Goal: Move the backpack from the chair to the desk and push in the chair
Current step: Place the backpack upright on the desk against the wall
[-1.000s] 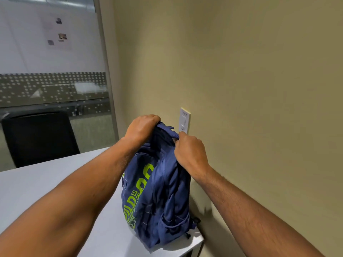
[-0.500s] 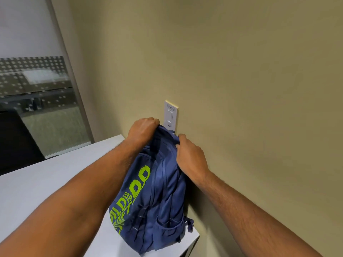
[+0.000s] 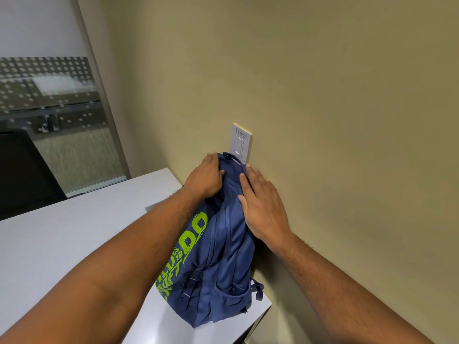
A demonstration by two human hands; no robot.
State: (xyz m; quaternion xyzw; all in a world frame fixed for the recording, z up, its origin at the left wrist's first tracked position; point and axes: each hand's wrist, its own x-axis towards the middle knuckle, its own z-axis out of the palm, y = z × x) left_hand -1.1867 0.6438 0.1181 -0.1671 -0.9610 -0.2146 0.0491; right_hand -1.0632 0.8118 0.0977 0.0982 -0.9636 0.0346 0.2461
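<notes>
The navy backpack (image 3: 223, 264) with lime-green lettering stands upright on the right end of the white desk (image 3: 62, 244) and leans on the beige wall. My left hand (image 3: 205, 178) curves over its top left corner, thumb pressed into the fabric. My right hand (image 3: 263, 207) lies flat on the wall-side panel with the fingers stretched out and apart. Beyond the desk's far left edge I see part of a black chair (image 3: 22, 175).
A white wall plate (image 3: 239, 142) sits on the wall just above the backpack's top. A small grey flap (image 3: 154, 207) is set into the desk behind my left forearm. A glass partition (image 3: 57, 108) stands behind the chair. The desk's right corner (image 3: 267, 304) ends near the wall.
The backpack has settled lower and closer to the wall. My right hand has gone from gripping the top to lying flat on it, and my left hand's grip has loosened.
</notes>
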